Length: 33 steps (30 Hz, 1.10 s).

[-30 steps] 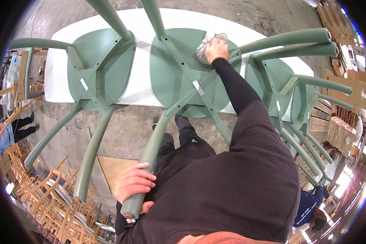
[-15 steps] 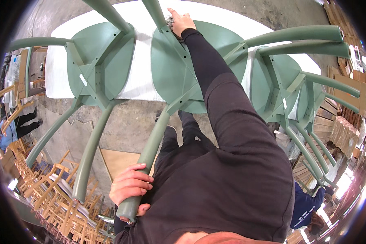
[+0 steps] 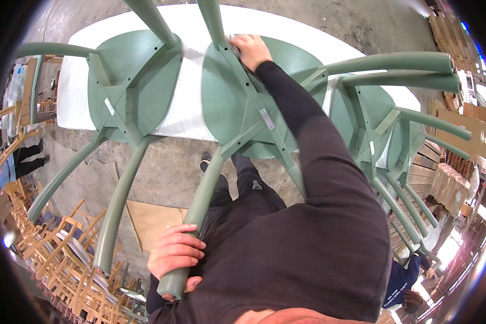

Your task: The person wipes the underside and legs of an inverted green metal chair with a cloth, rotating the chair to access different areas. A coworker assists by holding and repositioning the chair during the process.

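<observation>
A green chair [image 3: 221,102] lies upside down on the white-covered table [image 3: 186,102], its seat underside, cross braces and legs showing. Around the end of its near leg [image 3: 205,191], close to my body, my left hand [image 3: 174,252] is wrapped. My right arm stretches far forward across the chair. My right hand [image 3: 251,51] is bent over the cross brace by the base of the far leg [image 3: 210,24], pressing a small grey rag [image 3: 234,47] there. Most of the rag is hidden under the fingers.
Another upturned green chair [image 3: 135,81] is to the left, and more green chairs [image 3: 364,113] crowd the right. Stacked wooden chair frames [image 3: 65,248] fill the lower left. A co-worker in dark blue [image 3: 402,283] is at lower right; another person's dark-clad legs [image 3: 29,156] show at left.
My right hand has moved down and slightly right from the far leg's base onto the brace, fingers now bent. My left hand keeps its hold on the near leg. The view has shifted slightly.
</observation>
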Tool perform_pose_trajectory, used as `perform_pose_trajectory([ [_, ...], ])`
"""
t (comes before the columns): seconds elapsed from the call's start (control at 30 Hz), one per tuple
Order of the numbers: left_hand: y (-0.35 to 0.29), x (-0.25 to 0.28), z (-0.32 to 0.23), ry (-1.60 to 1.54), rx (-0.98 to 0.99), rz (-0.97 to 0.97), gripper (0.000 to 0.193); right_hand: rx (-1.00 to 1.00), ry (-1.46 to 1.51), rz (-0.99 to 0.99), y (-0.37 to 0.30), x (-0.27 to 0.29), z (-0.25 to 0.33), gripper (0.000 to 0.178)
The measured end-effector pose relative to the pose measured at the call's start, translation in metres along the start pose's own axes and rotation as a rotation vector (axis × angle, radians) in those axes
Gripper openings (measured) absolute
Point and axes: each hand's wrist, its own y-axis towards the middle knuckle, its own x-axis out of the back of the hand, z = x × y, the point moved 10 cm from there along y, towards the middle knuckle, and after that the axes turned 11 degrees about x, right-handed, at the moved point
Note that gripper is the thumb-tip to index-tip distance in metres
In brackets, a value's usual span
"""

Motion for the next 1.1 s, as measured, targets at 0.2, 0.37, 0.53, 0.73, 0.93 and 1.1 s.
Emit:
perform_pose_trajectory([
  [0.2,-0.004,-0.001,0.003,0.036,0.038,-0.057,0.036,-0.035,-0.013,0.144,0.028,-0.027,0.0,0.041],
  [0.37,-0.006,0.005,-0.002,0.013,-0.025,-0.049,0.033,-0.311,-0.236,0.324,-0.07,0.047,-0.116,0.039],
  [0.53,-0.002,0.003,-0.001,0.012,-0.095,-0.032,0.031,-0.517,-0.088,0.411,-0.133,0.056,-0.089,0.028],
  [0.73,-0.006,0.004,0.002,0.005,-0.103,-0.052,0.028,-0.34,0.405,0.143,-0.125,0.112,0.025,0.04],
  [0.93,-0.013,0.006,0.003,0.004,-0.14,-0.042,0.028,-0.036,0.081,0.364,-0.145,0.083,0.133,0.069],
  [1.1,-0.018,0.008,0.004,0.014,-0.152,-0.039,0.03,0.196,-0.228,0.296,-0.011,0.012,0.122,0.036],
])
